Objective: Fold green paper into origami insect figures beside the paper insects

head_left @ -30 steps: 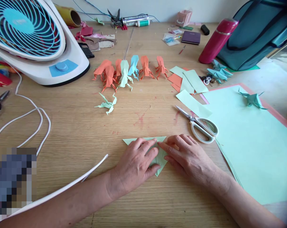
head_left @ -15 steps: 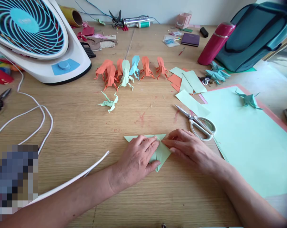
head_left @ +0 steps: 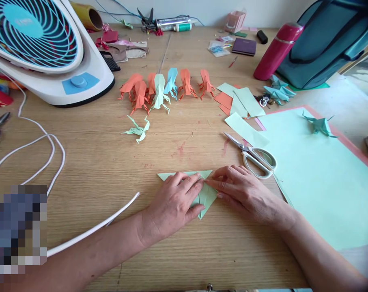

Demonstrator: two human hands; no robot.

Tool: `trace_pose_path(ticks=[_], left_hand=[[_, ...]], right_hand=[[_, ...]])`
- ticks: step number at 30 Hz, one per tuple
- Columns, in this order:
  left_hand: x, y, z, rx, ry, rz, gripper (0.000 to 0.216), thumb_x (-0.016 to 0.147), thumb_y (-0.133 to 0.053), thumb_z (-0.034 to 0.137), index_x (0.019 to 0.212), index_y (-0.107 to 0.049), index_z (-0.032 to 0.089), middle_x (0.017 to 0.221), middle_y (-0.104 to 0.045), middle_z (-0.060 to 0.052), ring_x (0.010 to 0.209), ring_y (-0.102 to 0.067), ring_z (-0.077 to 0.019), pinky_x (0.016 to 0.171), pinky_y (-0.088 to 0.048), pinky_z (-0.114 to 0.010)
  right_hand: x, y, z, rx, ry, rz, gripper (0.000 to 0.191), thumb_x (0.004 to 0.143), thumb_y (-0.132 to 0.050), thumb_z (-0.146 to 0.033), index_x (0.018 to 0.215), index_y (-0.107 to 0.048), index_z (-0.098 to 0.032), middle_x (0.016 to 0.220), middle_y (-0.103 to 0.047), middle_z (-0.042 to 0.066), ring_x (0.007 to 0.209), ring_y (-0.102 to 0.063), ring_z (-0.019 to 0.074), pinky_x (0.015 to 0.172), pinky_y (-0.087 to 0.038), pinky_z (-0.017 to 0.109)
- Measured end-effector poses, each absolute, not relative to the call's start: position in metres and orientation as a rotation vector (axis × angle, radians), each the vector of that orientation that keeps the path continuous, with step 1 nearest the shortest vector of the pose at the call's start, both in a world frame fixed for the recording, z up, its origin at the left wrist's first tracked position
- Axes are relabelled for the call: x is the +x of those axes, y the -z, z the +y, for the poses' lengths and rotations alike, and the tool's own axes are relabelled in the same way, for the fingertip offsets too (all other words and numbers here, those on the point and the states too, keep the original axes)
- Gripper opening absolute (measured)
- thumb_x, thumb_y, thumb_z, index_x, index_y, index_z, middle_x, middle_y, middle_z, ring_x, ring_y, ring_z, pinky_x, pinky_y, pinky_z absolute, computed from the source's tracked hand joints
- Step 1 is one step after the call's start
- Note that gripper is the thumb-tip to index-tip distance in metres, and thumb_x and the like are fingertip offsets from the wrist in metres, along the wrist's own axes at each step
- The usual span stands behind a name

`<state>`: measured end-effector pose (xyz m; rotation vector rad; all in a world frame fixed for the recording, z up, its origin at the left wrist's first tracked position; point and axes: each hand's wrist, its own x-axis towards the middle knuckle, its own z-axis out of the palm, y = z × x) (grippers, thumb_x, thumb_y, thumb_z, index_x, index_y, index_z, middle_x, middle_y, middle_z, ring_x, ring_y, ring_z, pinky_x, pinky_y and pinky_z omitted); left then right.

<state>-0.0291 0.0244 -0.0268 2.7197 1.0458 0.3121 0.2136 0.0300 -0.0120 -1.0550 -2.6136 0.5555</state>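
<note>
A pale green folded paper triangle point(head_left: 205, 197) lies flat on the wooden table point(head_left: 104, 162) near the front edge. My left hand point(head_left: 171, 205) rests on its left half, fingers stretched flat and pressing down. From the right, my right hand point(head_left: 241, 190) meets it, fingertips pressed on the paper's upper right fold. Most of the paper is hidden under both hands.
White-handled scissors point(head_left: 257, 158) lie just beyond my right hand. A big pale green sheet point(head_left: 317, 174) covers the right side, with a teal origami figure point(head_left: 319, 123) on it. Orange, green and blue origami figures point(head_left: 162, 89) stand mid-table. A fan point(head_left: 50, 52), white cable point(head_left: 44, 150), red bottle point(head_left: 276, 50).
My right hand's fingertips have slid along the paper's right fold from the lower edge toward the top corner. The left hand stays pressed on the paper.
</note>
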Motion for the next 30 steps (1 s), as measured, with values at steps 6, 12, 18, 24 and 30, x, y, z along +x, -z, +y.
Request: trace_pose_path(ticks=[6,12,18,24,30], left_hand=[[-0.029,0.024,0.025,2.705,-0.302,1.047,0.048,0.091,-0.06,0.042,0.129,-0.058,0.012,0.134,-0.059,-0.013,0.111,-0.053,-0.0287,0.093,-0.048,-0.045],[-0.03,0.026,0.025,2.705,-0.348,1.024,0.046,0.092,-0.059,0.039,0.129,-0.058,0.012,0.135,-0.059,-0.011,0.112,-0.052,-0.0285,0.095,-0.048,-0.046],[-0.03,0.027,0.025,2.717,-0.367,1.014,0.046,0.093,-0.058,0.039,0.13,-0.057,0.011,0.134,-0.059,-0.013,0.11,-0.052,-0.0285,0.094,-0.049,-0.046],[-0.03,0.029,0.025,2.73,-0.41,1.019,0.041,0.095,-0.055,0.036,0.129,-0.058,0.012,0.132,-0.06,-0.012,0.11,-0.053,-0.0275,0.093,-0.05,-0.046],[-0.029,0.026,0.024,2.715,-0.363,1.04,0.04,0.094,-0.057,0.033,0.129,-0.058,0.013,0.133,-0.061,-0.011,0.11,-0.053,-0.028,0.092,-0.05,-0.046]], right_hand=[[0.215,0.012,0.031,-1.062,-0.465,-2.7,0.041,0.1,-0.047,-0.023,0.14,-0.052,-0.027,0.122,-0.06,0.011,0.102,-0.058,0.0227,0.089,-0.045,0.042],[0.216,0.013,0.033,-1.063,-0.408,-2.721,0.037,0.1,-0.047,-0.024,0.136,-0.056,-0.026,0.122,-0.059,0.012,0.098,-0.058,0.0225,0.085,-0.043,0.04],[0.22,0.016,0.034,-1.015,-0.349,-2.78,0.038,0.1,-0.046,-0.027,0.137,-0.055,-0.026,0.125,-0.058,0.013,0.101,-0.056,0.0241,0.085,-0.044,0.041],[0.225,0.019,0.038,-0.931,-0.275,-2.821,0.041,0.1,-0.045,-0.027,0.14,-0.052,-0.027,0.125,-0.058,0.013,0.098,-0.056,0.0238,0.084,-0.044,0.041],[0.231,0.017,0.043,-0.856,-0.306,-2.86,0.042,0.1,-0.046,-0.026,0.141,-0.051,-0.027,0.124,-0.058,0.013,0.098,-0.054,0.0237,0.083,-0.043,0.041]])
